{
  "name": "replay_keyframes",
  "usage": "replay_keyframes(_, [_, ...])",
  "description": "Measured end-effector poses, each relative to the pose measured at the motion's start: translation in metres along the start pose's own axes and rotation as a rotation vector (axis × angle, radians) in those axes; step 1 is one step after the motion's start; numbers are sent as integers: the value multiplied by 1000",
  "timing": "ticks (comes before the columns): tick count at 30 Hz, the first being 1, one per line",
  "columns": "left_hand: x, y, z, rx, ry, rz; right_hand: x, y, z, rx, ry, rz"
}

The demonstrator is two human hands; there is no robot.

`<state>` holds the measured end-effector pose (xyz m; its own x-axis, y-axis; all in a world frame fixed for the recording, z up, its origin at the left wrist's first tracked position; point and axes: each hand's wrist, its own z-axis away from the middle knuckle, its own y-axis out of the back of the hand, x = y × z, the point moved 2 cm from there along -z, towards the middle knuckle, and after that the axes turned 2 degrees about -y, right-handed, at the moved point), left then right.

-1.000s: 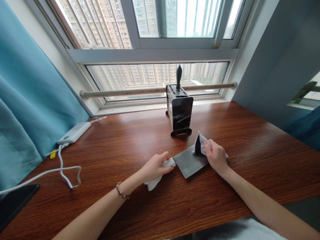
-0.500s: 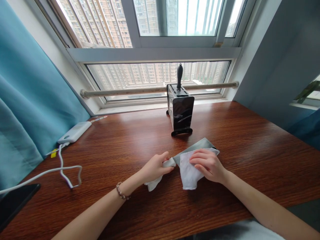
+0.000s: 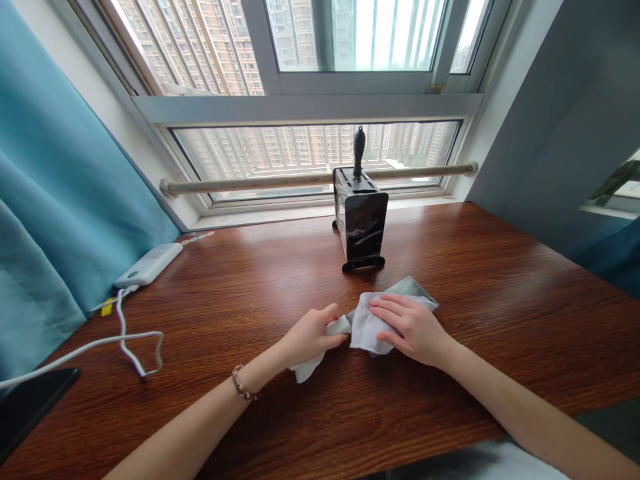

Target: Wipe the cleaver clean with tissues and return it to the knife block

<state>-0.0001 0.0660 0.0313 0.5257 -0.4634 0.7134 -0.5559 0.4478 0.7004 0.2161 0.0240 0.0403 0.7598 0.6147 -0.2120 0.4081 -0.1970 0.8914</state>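
Note:
A wide steel cleaver blade point(image 3: 411, 287) lies flat on the wooden table point(image 3: 210, 300). My left hand point(image 3: 311, 334) is closed round its handle end, which is wrapped in a white tissue point(image 3: 304, 371). My right hand point(image 3: 413, 328) lies with its fingers stretched flat on a white cloth point(image 3: 364, 327), pressing it onto the blade. The cloth covers most of the blade; only the far corner shows.
A black knife block point(image 3: 361, 225) with one black handle sticking up stands just behind the blade. At the left lie a white power bank point(image 3: 149, 265), its looping white cable point(image 3: 127, 341) and a dark phone point(image 3: 27, 408). A teal curtain point(image 3: 55, 200) hangs at the left.
My right hand moved from the blade's far end onto its face, spreading the cloth over it, then slid the cloth left toward the handle. My left hand has stayed still.

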Motion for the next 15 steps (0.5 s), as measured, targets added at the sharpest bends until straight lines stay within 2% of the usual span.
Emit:
replay_keyframes(5, [0, 1, 0, -31, 10, 20, 14, -3, 2, 83, -217, 138])
replay_keyframes(8, [1, 2, 0, -33, 11, 27, 18, -4, 3, 114, -281, 182])
replay_keyframes(12, [0, 2, 0, -27, 11, 22, 18, -6, 4, 106, -247, 176])
replay_keyframes(15, [-2, 1, -1, -26, 0, 10, 15, -6, 4, 83, -160, 120])
